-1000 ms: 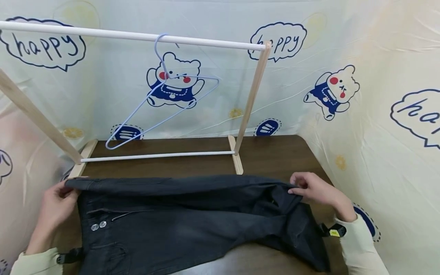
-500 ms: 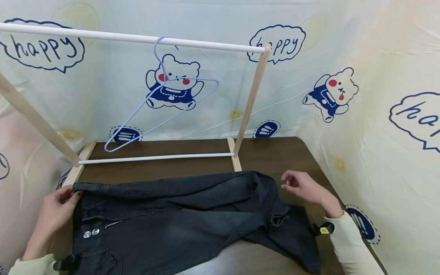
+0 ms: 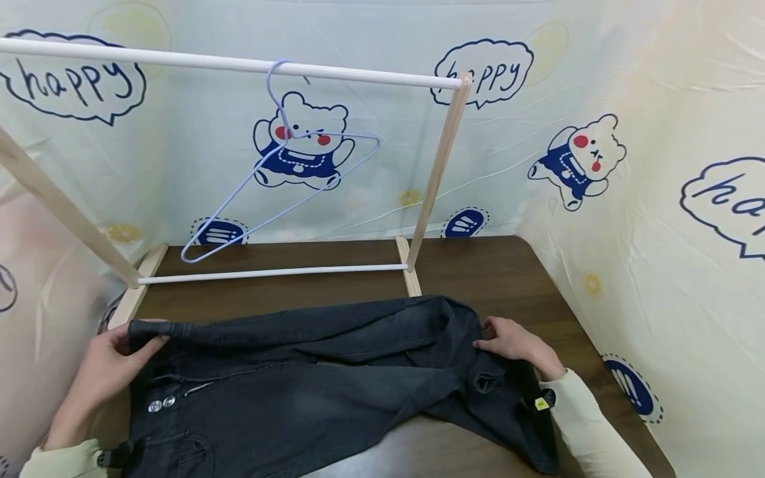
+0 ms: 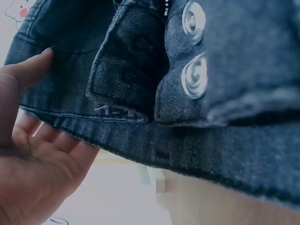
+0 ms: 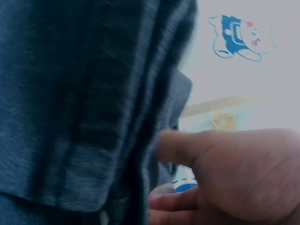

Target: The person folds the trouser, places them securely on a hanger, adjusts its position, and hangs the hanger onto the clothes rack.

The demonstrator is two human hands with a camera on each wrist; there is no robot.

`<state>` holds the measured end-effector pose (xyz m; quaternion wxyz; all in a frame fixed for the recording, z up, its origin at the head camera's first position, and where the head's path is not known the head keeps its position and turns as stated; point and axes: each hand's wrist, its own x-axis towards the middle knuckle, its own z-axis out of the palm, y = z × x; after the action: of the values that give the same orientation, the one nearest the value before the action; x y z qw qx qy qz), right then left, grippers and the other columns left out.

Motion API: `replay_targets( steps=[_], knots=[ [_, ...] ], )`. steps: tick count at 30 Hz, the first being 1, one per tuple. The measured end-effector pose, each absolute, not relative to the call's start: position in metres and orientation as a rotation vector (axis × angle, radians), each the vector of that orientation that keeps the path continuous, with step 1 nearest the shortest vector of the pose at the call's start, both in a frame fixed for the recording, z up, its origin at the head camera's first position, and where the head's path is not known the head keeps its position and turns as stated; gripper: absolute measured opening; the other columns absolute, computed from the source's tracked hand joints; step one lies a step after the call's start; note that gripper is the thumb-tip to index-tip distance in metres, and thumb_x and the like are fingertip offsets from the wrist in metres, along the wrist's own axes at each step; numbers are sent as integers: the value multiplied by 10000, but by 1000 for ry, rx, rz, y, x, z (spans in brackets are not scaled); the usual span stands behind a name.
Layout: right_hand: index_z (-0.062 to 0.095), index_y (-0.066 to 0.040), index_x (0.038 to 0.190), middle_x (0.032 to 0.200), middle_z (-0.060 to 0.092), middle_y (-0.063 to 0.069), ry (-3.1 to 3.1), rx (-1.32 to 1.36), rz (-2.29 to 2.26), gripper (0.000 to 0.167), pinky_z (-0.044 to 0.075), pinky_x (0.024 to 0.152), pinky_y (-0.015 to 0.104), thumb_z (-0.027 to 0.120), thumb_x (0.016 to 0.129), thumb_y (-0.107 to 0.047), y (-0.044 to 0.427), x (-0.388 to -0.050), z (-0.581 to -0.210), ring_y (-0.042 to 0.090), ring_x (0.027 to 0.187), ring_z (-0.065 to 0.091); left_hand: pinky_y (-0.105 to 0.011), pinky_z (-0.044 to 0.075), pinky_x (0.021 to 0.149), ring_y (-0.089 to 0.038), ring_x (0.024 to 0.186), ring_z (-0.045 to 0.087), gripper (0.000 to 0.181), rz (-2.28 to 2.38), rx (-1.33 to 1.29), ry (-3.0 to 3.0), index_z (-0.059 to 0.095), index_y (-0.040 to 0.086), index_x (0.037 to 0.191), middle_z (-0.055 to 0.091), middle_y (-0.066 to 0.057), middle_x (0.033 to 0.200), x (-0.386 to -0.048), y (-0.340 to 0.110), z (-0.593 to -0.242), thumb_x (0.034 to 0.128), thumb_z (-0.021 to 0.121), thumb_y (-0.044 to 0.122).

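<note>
Black jeans (image 3: 287, 392) lie across the table, one leg folded over the other, with two silver buttons (image 4: 193, 75) by the open fly. My left hand (image 3: 110, 372) grips the waistband at its far left corner. In the left wrist view, the thumb (image 4: 37, 68) lies on one side of the denim and the fingers go behind it. My right hand (image 3: 514, 342) is at the folded leg's right end, thumb and fingers at its edge. The right wrist view has that hand (image 5: 248, 173) with its fingertips partly hidden behind a leg hem (image 5: 89, 183).
Behind the jeans stands a rack with wooden posts (image 3: 439, 169) and a white top rail (image 3: 197, 61). A pale blue wire hanger (image 3: 236, 192) hangs from that rail. Printed curtains (image 3: 382, 186) enclose the brown table (image 3: 478, 265) at the back and sides.
My right hand let go of the leg, which settled to the left, then moved left and down to its edge again. My left hand has kept its grip and reaches further over the waistband.
</note>
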<state>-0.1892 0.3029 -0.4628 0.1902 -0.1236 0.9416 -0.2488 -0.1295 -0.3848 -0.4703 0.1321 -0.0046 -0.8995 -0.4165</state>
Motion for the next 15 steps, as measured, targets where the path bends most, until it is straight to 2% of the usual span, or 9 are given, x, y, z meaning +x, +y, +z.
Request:
replay_targets(
  steps=[1, 3, 5, 7, 9, 10, 15],
  knots=[
    [611, 68, 1112, 1004, 697, 141, 2639, -366, -708, 351, 557, 781, 403, 725, 932, -210, 305, -189, -463, 239, 880, 658, -179, 392, 516, 46, 617, 517, 58, -1208, 7, -2598, 740, 121, 976, 630, 281, 765, -130, -385, -471, 921, 757, 121],
    [610, 29, 1017, 930, 668, 95, 2641, -403, -736, 225, 520, 733, 354, 711, 929, -151, 309, -188, -463, 195, 819, 615, -196, 368, 473, 34, 552, 487, 88, -1209, 59, -2581, 724, 221, 901, 623, 249, 664, -130, -385, -472, 941, 734, 143],
    [587, -23, 930, 856, 617, 42, 2658, -438, -777, 141, 463, 698, 308, 692, 935, -117, 313, -186, -466, 156, 768, 560, -199, 369, 453, 29, 516, 490, 102, -1201, 102, -2563, 713, 195, 871, 626, 221, 618, -130, -383, -471, 967, 702, 163],
    [566, -48, 898, 830, 579, 16, 2687, -467, -810, 125, 431, 688, 290, 666, 948, -102, 316, -183, -468, 134, 752, 528, -221, 345, 425, 6, 469, 458, 192, -1194, 151, -2546, 679, 158, 807, 579, 193, 562, -130, -382, -471, 995, 667, 198],
    [560, -56, 899, 816, 561, 0, 2707, -476, -850, 109, 416, 685, 275, 638, 967, -93, 319, -181, -471, 121, 738, 516, -249, 316, 415, -25, 447, 414, 327, -1158, 205, -2541, 604, 26, 758, 506, 141, 517, -129, -380, -470, 1007, 651, 233],
    [561, -52, 909, 804, 563, -1, 2706, -478, -874, 97, 415, 681, 268, 624, 976, -84, 320, -180, -471, 114, 726, 516, -262, 304, 409, -37, 440, 395, 362, -1148, 228, -2533, 577, 4, 747, 480, 119, 507, -129, -379, -469, 1010, 647, 243],
    [580, -10, 969, 745, 581, -1, 2655, -447, -1022, 59, 443, 624, 243, 598, 1003, -54, 325, -180, -470, 101, 649, 527, -210, 329, 408, 8, 427, 420, 348, -1169, 313, -2467, 591, 3, 725, 511, 152, 485, -128, -381, -471, 995, 662, 212]
  ],
)
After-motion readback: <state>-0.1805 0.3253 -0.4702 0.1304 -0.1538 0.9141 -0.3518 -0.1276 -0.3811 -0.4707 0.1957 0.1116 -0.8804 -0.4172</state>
